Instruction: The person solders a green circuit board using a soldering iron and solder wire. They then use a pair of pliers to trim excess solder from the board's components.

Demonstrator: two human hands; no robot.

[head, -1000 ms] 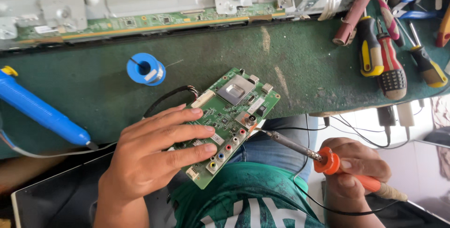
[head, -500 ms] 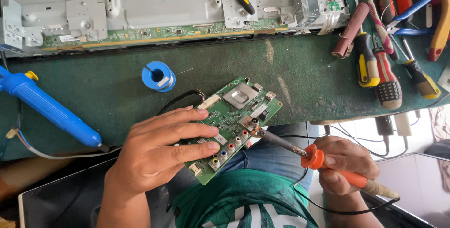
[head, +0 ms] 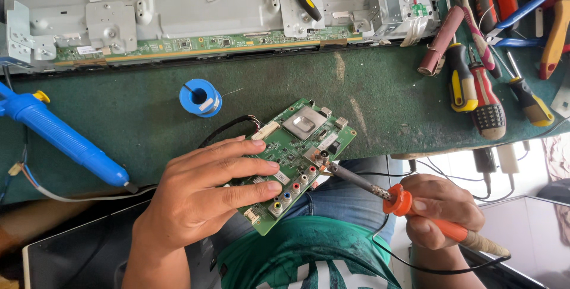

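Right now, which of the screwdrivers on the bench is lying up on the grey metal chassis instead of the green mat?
The black-and-yellow screwdriver at top centre: it rests on the grey metal chassis. The other screwdrivers lie clustered at the right on the green mat.

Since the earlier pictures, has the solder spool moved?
No. The spool keeps its spot on the mat, right of the blue pump.
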